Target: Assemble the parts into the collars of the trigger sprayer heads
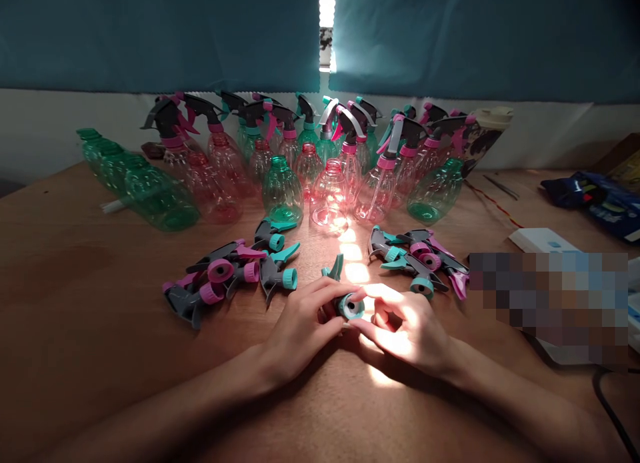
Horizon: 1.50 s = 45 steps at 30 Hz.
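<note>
Two spray-head piles (220, 271), one teal-collared spray head (353, 308)
I see left hand (306, 317) and right hand (419, 328) holding it — fingers narrowly curled.

The left hand (305, 316) partly hides a teal-collared sprayer head (353, 309), and a pixelated patch (550, 306) is unreadable.

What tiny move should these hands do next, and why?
Perhaps the right hand could gently twist the spray head's teal collar: its thumb and index finger are at the collar's rim, the left hand seems to steady the spray head, and the collar's opening faces the camera.
</note>
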Each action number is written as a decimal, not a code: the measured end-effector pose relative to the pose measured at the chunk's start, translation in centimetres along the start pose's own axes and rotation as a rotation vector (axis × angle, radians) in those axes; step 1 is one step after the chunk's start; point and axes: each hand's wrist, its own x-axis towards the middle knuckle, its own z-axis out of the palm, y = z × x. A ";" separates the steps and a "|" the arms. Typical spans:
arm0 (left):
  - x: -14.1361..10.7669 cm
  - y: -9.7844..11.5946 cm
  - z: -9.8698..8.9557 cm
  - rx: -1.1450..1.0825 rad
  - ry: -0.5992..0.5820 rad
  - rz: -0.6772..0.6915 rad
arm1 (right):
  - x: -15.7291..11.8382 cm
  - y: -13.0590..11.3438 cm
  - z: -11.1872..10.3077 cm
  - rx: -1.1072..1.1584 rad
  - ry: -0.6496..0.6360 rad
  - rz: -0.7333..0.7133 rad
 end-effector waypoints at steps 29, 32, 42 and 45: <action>0.1 0.1 0.0 -0.020 -0.131 0.052 | 1.0 -0.1 -2.5 0.001 -0.243 -0.124; 0.1 0.3 -0.1 -0.033 -0.160 0.034 | 0.9 0.2 -2.4 -0.017 -0.225 -0.172; 0.2 0.1 -0.1 -0.072 -0.167 -0.025 | 1.3 -0.3 -2.7 -0.038 -0.294 -0.054; 0.3 -0.3 -0.4 -0.083 -0.096 -0.106 | 1.6 -1.0 -3.9 -0.047 -0.150 -0.018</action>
